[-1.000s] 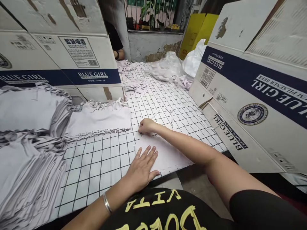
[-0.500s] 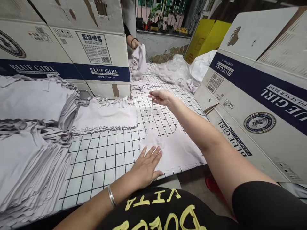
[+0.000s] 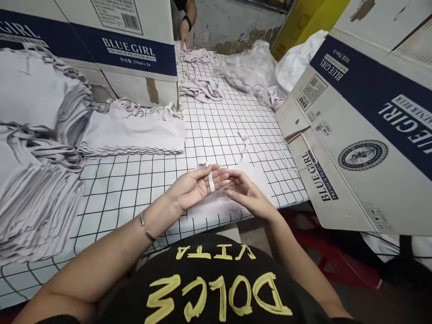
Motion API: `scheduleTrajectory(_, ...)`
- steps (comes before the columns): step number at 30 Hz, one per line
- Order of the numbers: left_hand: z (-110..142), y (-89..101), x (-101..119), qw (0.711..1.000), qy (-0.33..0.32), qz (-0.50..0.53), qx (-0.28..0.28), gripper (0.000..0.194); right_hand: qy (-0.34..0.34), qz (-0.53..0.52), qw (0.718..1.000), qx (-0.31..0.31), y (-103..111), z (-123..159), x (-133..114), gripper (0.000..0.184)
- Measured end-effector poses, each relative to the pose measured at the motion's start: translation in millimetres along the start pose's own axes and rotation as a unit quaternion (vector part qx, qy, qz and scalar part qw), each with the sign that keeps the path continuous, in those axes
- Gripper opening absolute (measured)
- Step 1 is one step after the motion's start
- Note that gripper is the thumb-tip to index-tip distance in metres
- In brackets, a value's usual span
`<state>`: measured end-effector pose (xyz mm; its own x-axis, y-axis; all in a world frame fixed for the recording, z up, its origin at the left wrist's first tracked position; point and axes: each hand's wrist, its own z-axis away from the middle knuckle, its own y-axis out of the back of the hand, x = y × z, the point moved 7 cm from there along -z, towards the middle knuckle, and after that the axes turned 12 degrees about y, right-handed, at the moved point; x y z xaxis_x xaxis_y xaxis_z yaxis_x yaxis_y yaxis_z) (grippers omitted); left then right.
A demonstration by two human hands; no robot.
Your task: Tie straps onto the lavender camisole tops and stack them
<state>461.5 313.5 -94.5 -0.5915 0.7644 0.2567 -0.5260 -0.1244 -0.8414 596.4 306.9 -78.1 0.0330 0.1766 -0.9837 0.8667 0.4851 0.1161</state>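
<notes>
My left hand [image 3: 199, 186] is turned palm up over the near part of the table. A thin white strap [image 3: 211, 181] crosses its fingers, with the thumb against the strap's upper end. My right hand [image 3: 249, 195] comes in from the right, fingers bent and thumb apart, its fingertips at those of the left hand. Below both hands a pale pinkish-white strappy top [image 3: 216, 206] lies flat at the table's near edge, partly hidden by them. Another of its straps [image 3: 243, 146] stretches away across the cloth.
Stacks of similar tops [image 3: 135, 132] fill the left side of the checked table [image 3: 135, 189]. Large cartons [image 3: 135, 54] stand behind them and at the right [image 3: 364, 117]. Crumpled tops [image 3: 202, 87] and clear plastic [image 3: 253, 63] lie farther back. Another person's hand [image 3: 185, 36] touches cloth there.
My right hand has let go of the raised strap and drawn back towards me. My left hand has lifted off the top and turned palm up with a strap. The view has tilted down.
</notes>
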Motion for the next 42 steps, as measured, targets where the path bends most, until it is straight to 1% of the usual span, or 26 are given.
scheduleTrajectory(2, -1, -5.7, 1, 1.0, -0.006, 0.0, 0.007, 0.018, -0.032, -0.061, 0.994, -0.089, -17, -10, 9, 0.047)
scheduleTrajectory(3, -2, -7.5, 2, 1.0, -0.008, -0.001, 0.015, 0.017, -0.053, -0.08, 0.988, -0.118, -23, -13, 12, 0.043)
scheduleTrajectory(4, -4, -9.2, 5, 1.0, -0.014, -0.002, 0.023, 0.016, -0.078, -0.092, 0.984, -0.132, -27, -14, 16, 0.038)
scheduleTrajectory(6, -8, -12.0, 14, 0.999, -0.03, -0.012, 0.031, 0.014, -0.139, -0.115, 0.972, -0.149, -31, -13, 23, 0.033)
scheduleTrajectory(9, -14, -11.5, 33, 0.996, -0.063, -0.047, 0.045, 0.014, -0.219, -0.163, 0.947, -0.172, -33, -5, 32, 0.033)
scheduleTrajectory(10, -16, -8.6, 38, 0.993, -0.07, -0.078, 0.061, 0.012, -0.23, -0.176, 0.941, -0.174, -31, -5, 34, 0.032)
scheduleTrajectory(11, -17, -4.0, 42, 0.984, -0.076, -0.132, 0.088, 0.011, -0.232, -0.182, 0.941, -0.165, -28, -6, 35, 0.031)
scheduleTrajectory(12, -17, 1.5, 46, 0.965, -0.087, -0.214, 0.123, 0.011, -0.229, -0.185, 0.945, -0.143, -21, -10, 37, 0.029)
scheduleTrajectory(13, -16, 7.1, 48, 0.927, -0.102, -0.32, 0.164, 0.015, -0.224, -0.186, 0.951, -0.11, -13, -15, 39, 0.028)
scheduleTrajectory(14, -15, 11.8, 50, 0.866, -0.126, -0.437, 0.207, 0.019, -0.217, -0.185, 0.956, -0.069, -3, -21, 41, 0.026)
scheduleTrajectory(15, -12, 15.1, 49, 0.785, -0.154, -0.547, 0.247, 0.024, -0.21, -0.184, 0.96, -0.026, 8, -28, 44, 0.026)
scheduleTrajectory(16, -11, 17.1, 46, 0.696, -0.182, -0.637, 0.277, 0.026, -0.204, -0.185, 0.961, 0.012, 19, -35, 46, 0.025)
scheduleTrajectory(17, -10, 18.7, 41, 0.617, -0.204, -0.7, 0.297, 0.028, -0.197, -0.187, 0.961, 0.041, 27, -41, 48, 0.026)
scheduleTrajectory(18, -10, 20.7, 35, 0.557, -0.218, -0.738, 0.311, 0.028, -0.19, -0.187, 0.962, 0.06, 35, -47, 50, 0.027)
scheduleTrajectory(19, -11, 22.9, 30, 0.522, -0.223, -0.759, 0.319, 0.028, -0.185, -0.185, 0.962, 0.072, 40, -53, 51, 0.028)
scheduleTrajectory(20, -13, 24.8, 25, 0.505, -0.22, -0.77, 0.322, 0.027, -0.184, -0.182, 0.963, 0.076, 44, -58, 53, 0.029)
scheduleTrajectory(21, -16, 26.2, 21, 0.503, -0.212, -0.774, 0.321, 0.025, -0.185, -0.178, 0.964, 0.075, 46, -62, 54, 0.029)
scheduleTrajectory(22, -18, 26.6, 19, 0.507, -0.202, -0.776, 0.318, 0.021, -0.185, -0.173, 0.965, 0.071, 46, -66, 56, 0.029)
scheduleTrajectory(25, -24, 23.4, 18, 0.533, -0.184, -0.767, 0.307, 0.015, -0.168, -0.129, 0.976, 0.047, 44, -72, 58, 0.028)
scheduleTrajectory(29, -28, 21.3, 19, 0.574, -0.186, -0.739, 0.298, 0.023, -0.102, -0.025, 0.994, 0.006, 37, -76, 54, 0.025)
scheduleTrajectory(31, -28, 22.9, 20, 0.587, -0.192, -0.727, 0.301, 0.026, -0.069, 0.041, 0.996, -0.029, 33, -75, 51, 0.022)
scheduleTrajectory(33, -27, 24.3, 21, 0.594, -0.197, -0.718, 0.305, 0.025, -0.052, 0.094, 0.993, -0.056, 28, -74, 50, 0.019)
scheduleTrajectory(35, -27, 24.7, 21, 0.601, -0.196, -0.713, 0.303, 0.024, -0.046, 0.099, 0.992, -0.061, 25, -73, 50, 0.019)
scheduleTrajectory(38, -27, 23.2, 22, 0.613, -0.19, -0.706, 0.301, 0.024, -0.045, 0.056, 0.996, -0.048, 20, -72, 49, 0.022)
scheduleTrajectory(42, -27, 22.8, 24, 0.616, -0.179, -0.7, 0.314, 0.03, -0.053, 0.055, 0.995, -0.058, 11, -71, 53, 0.027)
